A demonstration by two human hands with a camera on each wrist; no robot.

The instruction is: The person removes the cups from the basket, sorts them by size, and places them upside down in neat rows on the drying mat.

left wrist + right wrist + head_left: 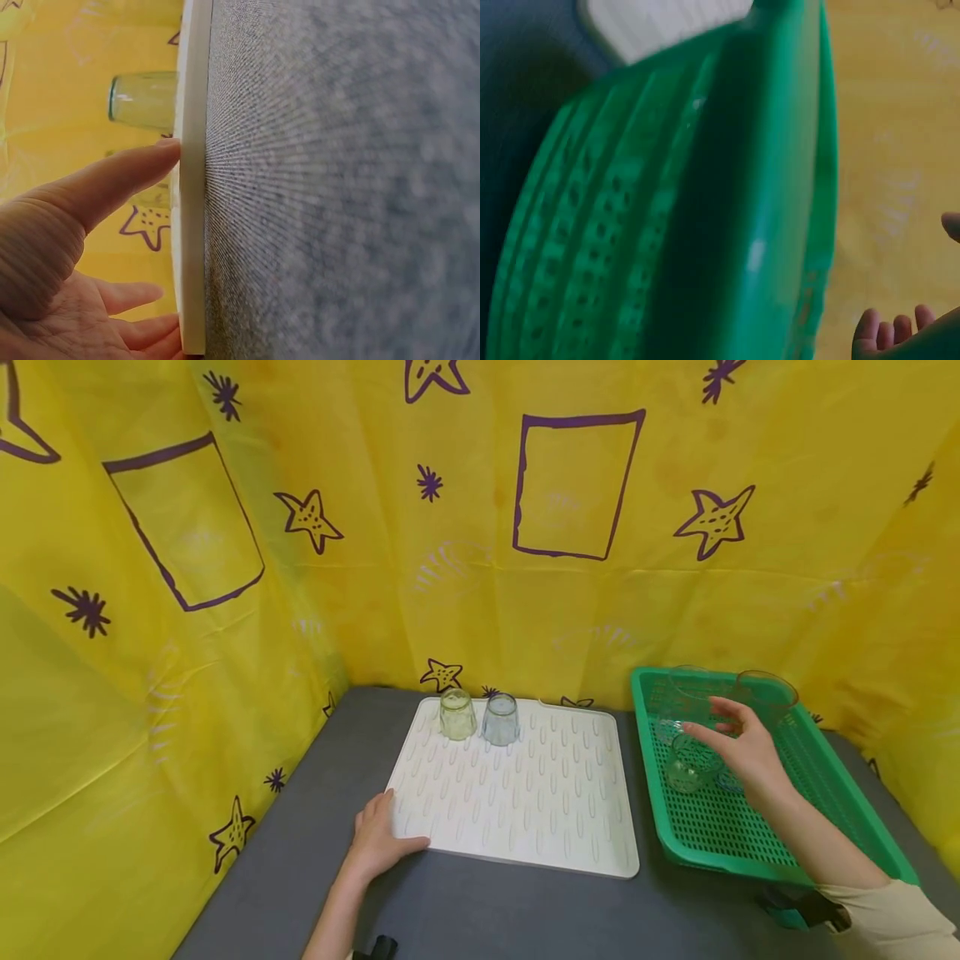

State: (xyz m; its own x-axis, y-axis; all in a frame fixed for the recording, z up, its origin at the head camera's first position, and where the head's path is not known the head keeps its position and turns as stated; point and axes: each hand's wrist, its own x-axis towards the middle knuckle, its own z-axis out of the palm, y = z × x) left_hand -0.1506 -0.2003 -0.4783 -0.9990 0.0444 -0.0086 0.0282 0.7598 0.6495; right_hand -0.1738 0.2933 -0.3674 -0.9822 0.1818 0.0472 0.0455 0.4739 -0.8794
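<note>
At the near left corner of a white ridged drying mat point(517, 793), my left hand point(377, 839) touches the edges with thumb and fingers extended. The left wrist view shows that thumb point(124, 180) straight against the mat's rim. Two tumblers stand upside down near the mat's back left: a yellow-green one point(457, 717) and a blue-grey one point(501, 722). My right hand point(746, 752) is over the green basket point(660, 810), thumb and fingers spread, holding nothing. Below its fingers lies a greenish glass point(686, 770). Behind it are a tall clear glass point(686, 693) and an amber-rimmed glass point(780, 693).
A dark grey table point(480, 910) carries the mat and, to its right, the basket. Yellow cloth point(375, 602) with purple drawings hangs close behind and along both sides. A bluish glass point(729, 780) is partly hidden behind the right hand.
</note>
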